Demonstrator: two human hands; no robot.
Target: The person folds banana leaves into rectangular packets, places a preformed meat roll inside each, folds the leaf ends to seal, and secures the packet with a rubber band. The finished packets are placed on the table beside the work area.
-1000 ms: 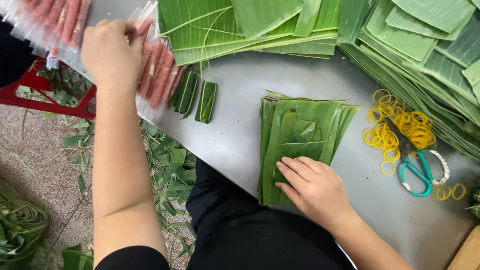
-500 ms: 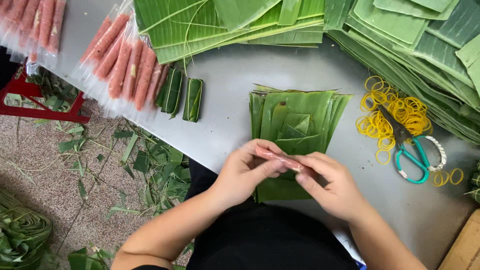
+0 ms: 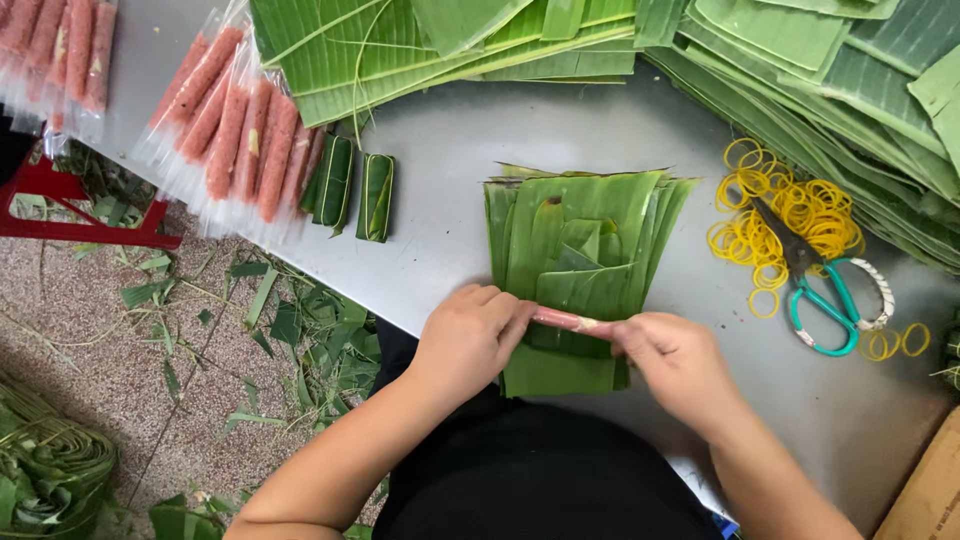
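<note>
A thin pink sausage roll in clear plastic (image 3: 566,321) is held level between both hands over a stack of cut banana leaf pieces (image 3: 580,240). My left hand (image 3: 470,338) grips its left end and my right hand (image 3: 672,362) pinches its right end. The leaf stack lies on the grey metal table (image 3: 450,150), near its front edge. Both hands hover just above the lower part of the stack.
Several wrapped pink rolls (image 3: 235,130) lie at the table's left. Two finished leaf parcels (image 3: 352,190) sit beside them. Yellow rubber bands (image 3: 790,215) and green-handled scissors (image 3: 825,290) lie to the right. Large banana leaves (image 3: 620,40) cover the back. Leaf scraps litter the floor (image 3: 180,330).
My left hand came back from the pile of pink rolls with one roll, and both hands now hold it over the leaf stack.
</note>
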